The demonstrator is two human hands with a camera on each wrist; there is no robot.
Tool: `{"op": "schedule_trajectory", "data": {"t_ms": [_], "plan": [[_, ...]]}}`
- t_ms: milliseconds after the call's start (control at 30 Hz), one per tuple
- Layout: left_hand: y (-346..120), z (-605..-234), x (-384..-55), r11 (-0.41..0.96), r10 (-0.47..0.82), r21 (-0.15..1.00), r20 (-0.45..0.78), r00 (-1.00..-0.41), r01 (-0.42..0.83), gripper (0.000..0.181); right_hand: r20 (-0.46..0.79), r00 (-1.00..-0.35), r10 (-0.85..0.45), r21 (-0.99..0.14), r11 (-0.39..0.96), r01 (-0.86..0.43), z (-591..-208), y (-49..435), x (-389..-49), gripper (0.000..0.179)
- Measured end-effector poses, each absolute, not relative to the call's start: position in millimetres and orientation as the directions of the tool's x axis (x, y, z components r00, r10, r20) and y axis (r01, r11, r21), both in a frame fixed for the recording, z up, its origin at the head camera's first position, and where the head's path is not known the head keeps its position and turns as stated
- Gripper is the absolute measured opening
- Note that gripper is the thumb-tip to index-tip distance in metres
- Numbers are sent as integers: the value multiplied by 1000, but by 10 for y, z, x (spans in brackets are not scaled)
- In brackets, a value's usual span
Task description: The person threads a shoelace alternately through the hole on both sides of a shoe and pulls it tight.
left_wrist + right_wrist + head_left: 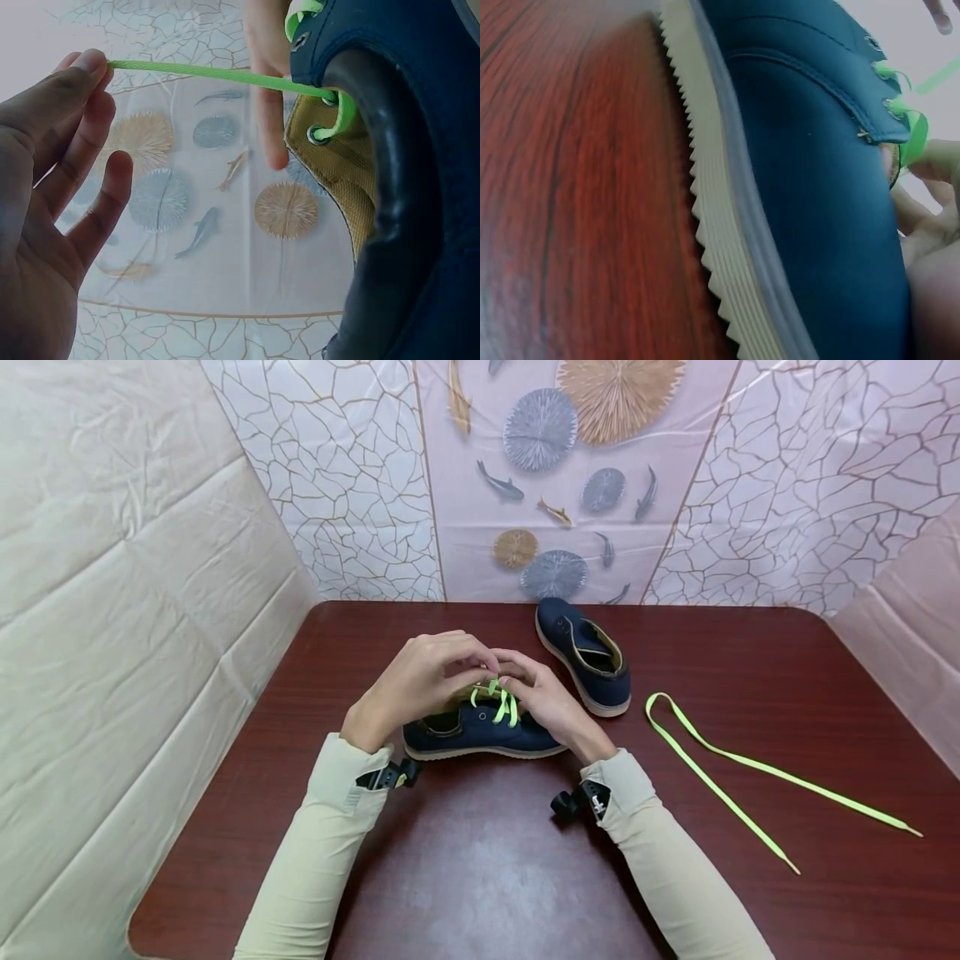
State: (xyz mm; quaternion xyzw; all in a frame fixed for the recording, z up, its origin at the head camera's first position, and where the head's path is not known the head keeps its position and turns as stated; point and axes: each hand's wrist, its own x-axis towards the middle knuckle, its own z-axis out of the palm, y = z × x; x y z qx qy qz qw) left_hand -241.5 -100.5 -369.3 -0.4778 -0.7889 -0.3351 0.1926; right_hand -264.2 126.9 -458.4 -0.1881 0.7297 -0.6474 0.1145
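A navy shoe (480, 741) with a pale sole lies in front of me, toe to the right. Bright green shoelace (202, 73) runs through its eyelets. My left hand (431, 681) pinches the lace between thumb and fingertips, drawn straight from the shoe in the left wrist view. Its other fingers are spread and loosely bent. My right hand (553, 697) holds the shoe around the lacing, thumb on the near side and fingers on the far side. In the right wrist view its fingertips lie beside a green lace loop (915, 135). The tan tongue (345, 169) shows below the eyelets.
A second navy shoe (562, 622) stands behind to the right, its visible eyelets unlaced. Another green shoelace (750, 764) lies folded over on the right of the dark red table (247, 827). Patterned cloth (360, 468) hangs behind the table.
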Motion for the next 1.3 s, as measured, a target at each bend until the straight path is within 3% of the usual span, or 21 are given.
{"op": "schedule_trajectory", "data": {"t_ms": [467, 867, 1000, 1300], "plan": [[-997, -3648, -2416, 262, 497, 405, 721, -483, 876, 13, 41, -919, -391, -998, 33, -58, -4632, 1326, -2664, 24], [-1015, -3600, -2407, 226, 395, 441, 773, -496, 868, 12, 36, -907, -420, -999, -35, -23, -4664, 1369, -2689, 26], [-1024, -3582, -2399, 218, 361, 440, 793, -491, 871, 12, 44, -899, -436, -993, -121, 10, -4670, 1381, -2687, 29], [-1010, -3556, -2364, 225, 310, 459, 803, -510, 860, 12, 96, -864, -495, -928, -358, 102, -4654, 1480, -2676, 18]]}}
